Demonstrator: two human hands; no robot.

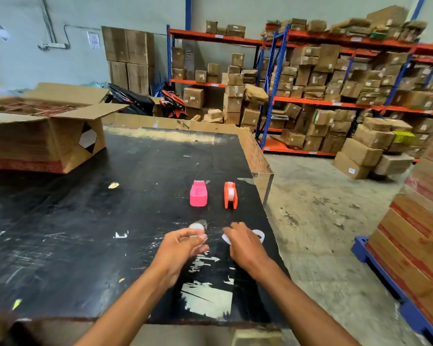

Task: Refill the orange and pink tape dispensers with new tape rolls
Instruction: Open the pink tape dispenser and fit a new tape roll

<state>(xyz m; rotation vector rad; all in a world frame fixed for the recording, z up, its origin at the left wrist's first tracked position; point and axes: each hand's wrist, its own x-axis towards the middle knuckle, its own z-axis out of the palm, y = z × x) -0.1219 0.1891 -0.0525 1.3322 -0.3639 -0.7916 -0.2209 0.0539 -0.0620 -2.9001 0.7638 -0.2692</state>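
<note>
The pink tape dispenser [198, 193] and the orange tape dispenser [230, 195] stand side by side on the black table [85, 221], orange on the right with a pale roll inside it. My left hand [183, 245] is just in front of the pink one, with its fingers pinched together at the near edge of a clear tape roll [197, 225]. Whether it grips that roll is unclear. My right hand [245, 245] lies palm down with its fingers curled over a white tape roll [226, 239]. Another white ring [259, 234] shows at the hand's right side.
An open cardboard box [43, 136] sits at the table's far left. The table's right edge [268, 196] is close to the dispensers, with concrete floor beyond it. Shelving full of cartons [335, 96] stands behind. Stacked boxes on a blue pallet [410, 245] are at right.
</note>
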